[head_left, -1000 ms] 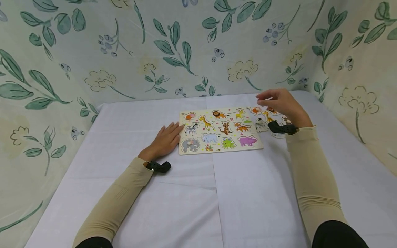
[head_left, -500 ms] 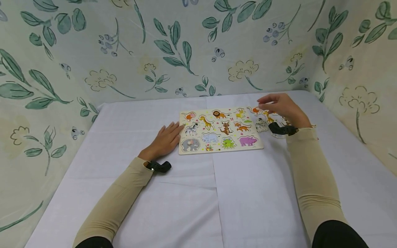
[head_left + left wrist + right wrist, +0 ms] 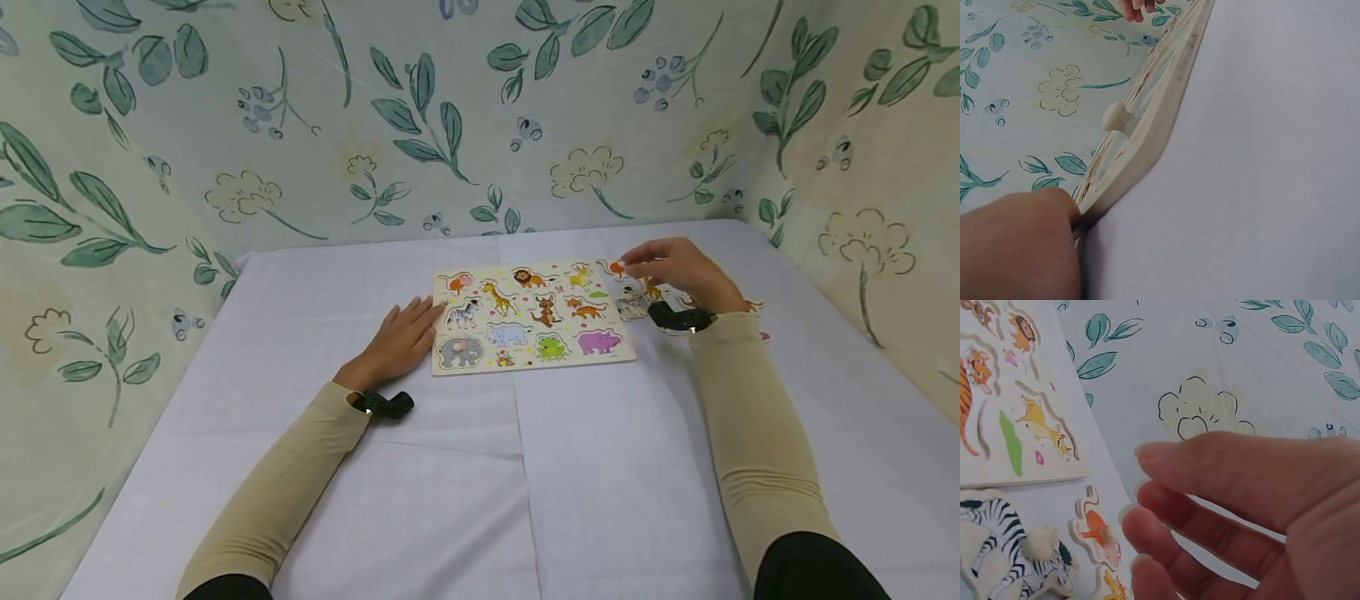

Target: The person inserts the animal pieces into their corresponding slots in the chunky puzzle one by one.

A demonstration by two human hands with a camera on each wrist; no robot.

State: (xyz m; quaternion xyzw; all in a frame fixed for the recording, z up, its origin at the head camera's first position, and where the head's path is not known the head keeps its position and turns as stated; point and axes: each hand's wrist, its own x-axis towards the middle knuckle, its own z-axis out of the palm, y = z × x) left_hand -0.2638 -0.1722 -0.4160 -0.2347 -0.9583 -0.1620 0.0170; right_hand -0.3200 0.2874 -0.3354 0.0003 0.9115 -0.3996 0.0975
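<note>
Loosely bent, the right grip (image 3: 684, 269) hangs near an orange animal piece (image 3: 1095, 529).

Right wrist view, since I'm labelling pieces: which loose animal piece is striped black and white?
The zebra piece, at lower left: the curly-tailed piece to its right is orange, and the cropped giraffe piece yellowish.

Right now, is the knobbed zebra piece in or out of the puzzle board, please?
Out: in the right wrist view, the zebra piece lies beyond the edge of the puzzle board.
</note>
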